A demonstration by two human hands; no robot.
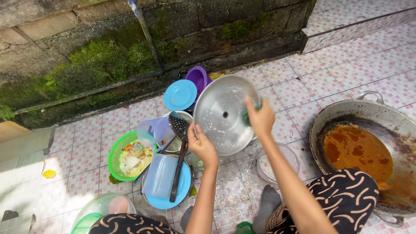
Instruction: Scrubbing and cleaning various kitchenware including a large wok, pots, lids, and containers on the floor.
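Scrubbing under way on a soapy metal lid (223, 113).
Left hand (201, 145) grips its rim; right hand (260, 118) presses a green scourer (247, 116). Left, piled dishes (167, 173) and, right, the greasy wok (368, 151) look unwashed.

Bright, hard daylight falls on the tiled floor (338, 73), with dappled shadow at the lower left; the metal lid (223, 113) glints softly, the mossy wall (86, 65) sits dimmer, and everything stays sharp, edges slightly bowed
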